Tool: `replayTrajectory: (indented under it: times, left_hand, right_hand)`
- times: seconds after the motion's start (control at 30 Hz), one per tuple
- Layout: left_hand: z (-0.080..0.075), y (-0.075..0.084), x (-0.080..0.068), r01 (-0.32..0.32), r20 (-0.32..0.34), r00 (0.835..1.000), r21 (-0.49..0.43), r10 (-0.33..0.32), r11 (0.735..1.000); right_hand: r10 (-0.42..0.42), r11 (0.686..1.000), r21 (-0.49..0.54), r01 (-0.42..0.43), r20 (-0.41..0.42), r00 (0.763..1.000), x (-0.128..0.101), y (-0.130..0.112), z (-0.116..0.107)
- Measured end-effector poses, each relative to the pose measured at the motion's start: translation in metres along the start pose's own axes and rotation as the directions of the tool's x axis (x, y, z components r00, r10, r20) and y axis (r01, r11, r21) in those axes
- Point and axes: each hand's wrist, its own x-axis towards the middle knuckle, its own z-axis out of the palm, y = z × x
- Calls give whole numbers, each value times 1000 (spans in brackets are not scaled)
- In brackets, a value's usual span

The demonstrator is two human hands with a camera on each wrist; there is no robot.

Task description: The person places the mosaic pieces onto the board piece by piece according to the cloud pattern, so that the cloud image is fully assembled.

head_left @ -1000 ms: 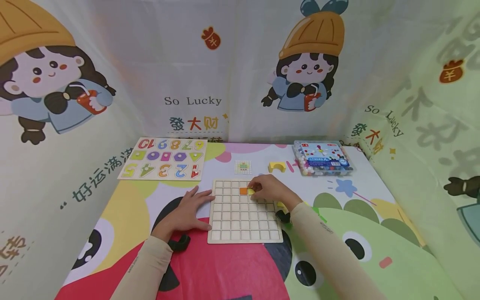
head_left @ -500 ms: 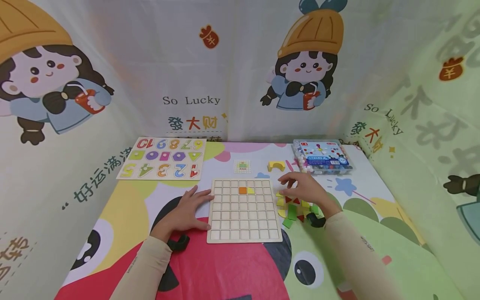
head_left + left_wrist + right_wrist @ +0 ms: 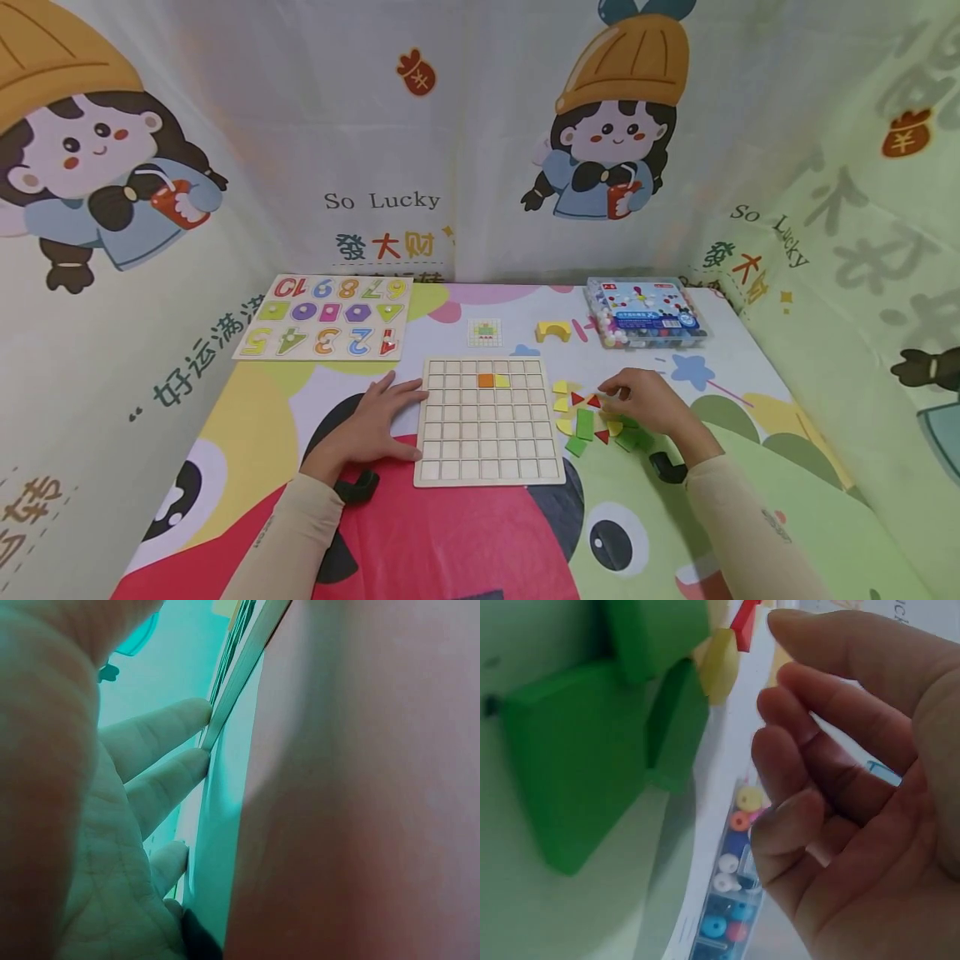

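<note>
A pale wooden grid board lies in the middle, with an orange square tile and a yellow tile side by side in its upper cells. My left hand rests along the board's left side, fingers spread; in the left wrist view its fingertips meet the board's edge. Right of the board my right hand hovers over loose pieces, fingers loosely bent with nothing between them. Below its thumb are a red triangle, a yellow piece and several green blocks.
A number puzzle board lies back left. Behind the grid stand a small pattern card and a yellow arch block. A clear box of beads sits back right. More yellow pieces lie near the grid's right edge.
My right hand has let go of the yellow tile on the board and moved right, over the loose pieces. My left hand stays at the board's edge.
</note>
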Motion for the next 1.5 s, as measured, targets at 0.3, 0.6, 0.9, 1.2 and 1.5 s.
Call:
replayTrajectory:
  times: [0.3, 0.6, 0.9, 1.2, 1.5]
  left_hand:
    - [0, 1, 0, 3, -1, 1000, -1, -3, 1000]
    - [1, 2, 1, 7, -3, 1000, -1, -7, 1000]
    - [4, -1, 1, 4, -5, 1000, 4, -4, 1000]
    - [2, 0, 0, 5, -3, 1000, 5, -5, 1000]
    - [0, 3, -1, 14, -4, 1000, 3, -14, 1000]
  right_hand:
    - [124, 989, -80, -123, 2, 992, -8, 3, 9]
    - [169, 979, -106, -174, -52, 984, -11, 2, 16]
    - [151, 982, -103, -158, -76, 986, -13, 3, 19]
    - [136, 988, -60, -142, -94, 986, -14, 5, 20]
    - [50, 996, -62, -60, -142, 989, -11, -12, 13]
